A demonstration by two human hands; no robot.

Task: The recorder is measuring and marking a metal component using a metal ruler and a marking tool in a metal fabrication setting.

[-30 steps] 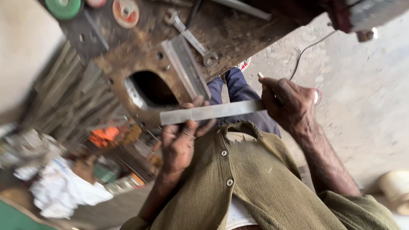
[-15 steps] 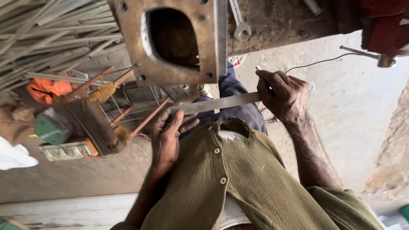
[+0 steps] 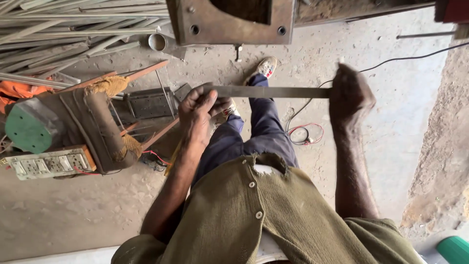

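Seemingly mid-inspection: left hand (image 3: 198, 110) and right hand (image 3: 349, 93) each close around one end of a flat metal strip (image 3: 271, 92), held level above the trousered legs (image 3: 261, 132). Beyond the strip lies a steel plate (image 3: 229, 22); a red wire coil (image 3: 304, 133) lies below it. Steady two-handed grip needed next.

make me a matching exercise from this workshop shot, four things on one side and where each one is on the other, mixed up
Things:
1. flat grey metal strip
2. rusty steel plate with a square opening
3. white multi-socket power board
4. thin red looped wire

Places:
A. on the concrete floor below the strip, near the person's leg
B. at the far left, beside a green disc
C. held level between the left hand and right hand
D. at the top edge of the view, above the strip

Pairs: 1-C, 2-D, 3-B, 4-A
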